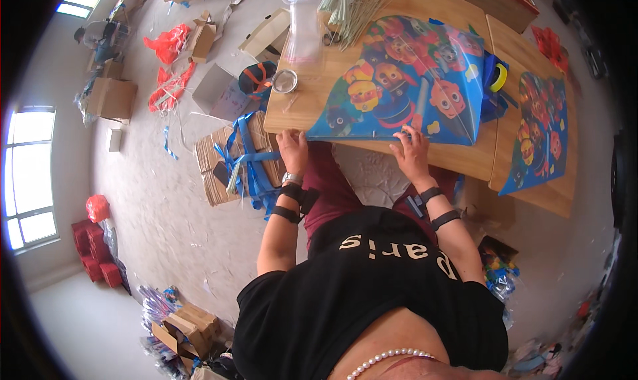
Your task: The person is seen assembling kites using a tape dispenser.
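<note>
A blue kite (392, 101) printed with colourful cartoon figures lies on the wooden table in front of me, its long near edge along the table's front edge. My left hand (293, 155) is closed at the kite's left corner, fingers curled at the table edge. Farther right, my right hand (413, 155) pinches the near edge of the kite between bent fingers. A pale strip runs up the kite's middle above this hand. The exact fingertip contact is too small to make out.
A tape roll (284, 81), clear plastic sleeves (304, 37) and a bundle of thin rods (355, 7) lie on the table. A second printed kite (539, 130) is at the right. Strapped cardboard (226, 160) stands beside my left arm; boxes and red bags litter the floor.
</note>
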A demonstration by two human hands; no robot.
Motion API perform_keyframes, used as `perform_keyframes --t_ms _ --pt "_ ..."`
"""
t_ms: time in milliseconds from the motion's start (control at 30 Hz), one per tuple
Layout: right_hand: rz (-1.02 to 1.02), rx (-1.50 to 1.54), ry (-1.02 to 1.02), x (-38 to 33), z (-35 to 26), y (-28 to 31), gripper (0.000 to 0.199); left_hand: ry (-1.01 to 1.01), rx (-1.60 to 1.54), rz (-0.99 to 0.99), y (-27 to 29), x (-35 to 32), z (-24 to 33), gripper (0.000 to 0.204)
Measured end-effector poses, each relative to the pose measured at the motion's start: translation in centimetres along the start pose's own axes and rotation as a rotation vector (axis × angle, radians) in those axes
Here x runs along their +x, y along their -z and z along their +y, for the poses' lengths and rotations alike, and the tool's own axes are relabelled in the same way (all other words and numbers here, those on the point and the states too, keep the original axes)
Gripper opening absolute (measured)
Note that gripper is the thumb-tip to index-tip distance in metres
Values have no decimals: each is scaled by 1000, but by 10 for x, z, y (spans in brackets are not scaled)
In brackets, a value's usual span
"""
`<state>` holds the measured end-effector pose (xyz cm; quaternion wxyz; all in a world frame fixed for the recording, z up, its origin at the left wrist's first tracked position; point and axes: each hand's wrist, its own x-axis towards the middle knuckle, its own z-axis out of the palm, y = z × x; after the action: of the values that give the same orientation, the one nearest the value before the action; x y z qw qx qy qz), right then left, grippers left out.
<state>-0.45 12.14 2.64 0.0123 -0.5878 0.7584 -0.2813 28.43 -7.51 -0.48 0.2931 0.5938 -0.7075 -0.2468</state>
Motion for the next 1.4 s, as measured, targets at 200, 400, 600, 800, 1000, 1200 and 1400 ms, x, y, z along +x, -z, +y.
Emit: perform_keyframes --t_ms 200,400,600,800,1000,1200,1400 --pt "6 5 -25 -6 6 1 37 179 -290 -100 1 4 10 15" --pt "-33 5 54 -3 -14 -7 44 278 -593 198 -5 5 -35 23" --pt "-11 14 52 -10 -14 -9 49 720 -1139 -31 -17 -26 8 29" --pt "-1 59 58 -13 -12 -8 47 820 -1162 -70 -22 -44 23 31" --pt "-24 86 50 -17 -10 -10 43 850 -1157 9 -26 -35 13 23" --pt "-39 76 28 -19 -9 -7 41 760 -1074 -6 -18 -37 20 19" --pt "-53 76 13 -19 -8 -8 40 634 -999 12 -17 -36 14 22"
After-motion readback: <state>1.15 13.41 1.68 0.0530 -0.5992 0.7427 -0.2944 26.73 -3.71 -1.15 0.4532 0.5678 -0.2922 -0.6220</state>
